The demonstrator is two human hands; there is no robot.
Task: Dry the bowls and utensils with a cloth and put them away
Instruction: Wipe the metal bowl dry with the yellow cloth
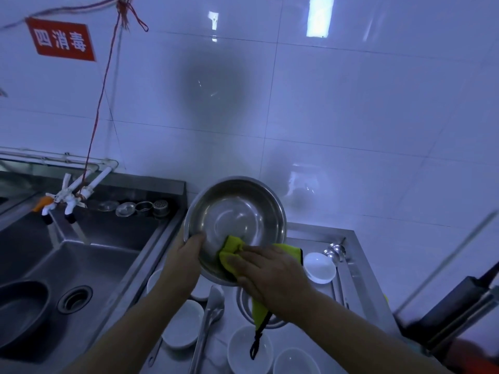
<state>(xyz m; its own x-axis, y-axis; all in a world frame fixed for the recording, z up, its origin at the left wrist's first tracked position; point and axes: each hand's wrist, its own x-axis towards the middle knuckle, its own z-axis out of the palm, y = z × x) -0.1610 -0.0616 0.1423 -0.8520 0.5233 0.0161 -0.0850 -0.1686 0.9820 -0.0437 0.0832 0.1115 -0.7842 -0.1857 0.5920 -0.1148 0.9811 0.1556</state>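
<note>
A large steel bowl (pixel 237 211) is held tilted up toward me over the counter. My left hand (pixel 189 255) grips its lower left rim. Inside the bowl's lower edge, my right hand (pixel 272 271) presses a yellow-green cloth (pixel 229 252); a dark loop of the cloth hangs down below my wrist. Under my hands, several small white bowls (pixel 183 323) lie on the steel draining tray (pixel 359 276), with a long steel ladle (pixel 213 303) among them and a second spoon (pixel 336 251) at the tray's back right.
A steel sink (pixel 89 265) lies to the left with a dark pan (pixel 21 311) in it and taps (pixel 59 206) above. Small strainers and lids (pixel 140 209) sit on the sink's back ledge. A dark rack or frame (pixel 459 309) stands at the right. A tiled wall rises behind.
</note>
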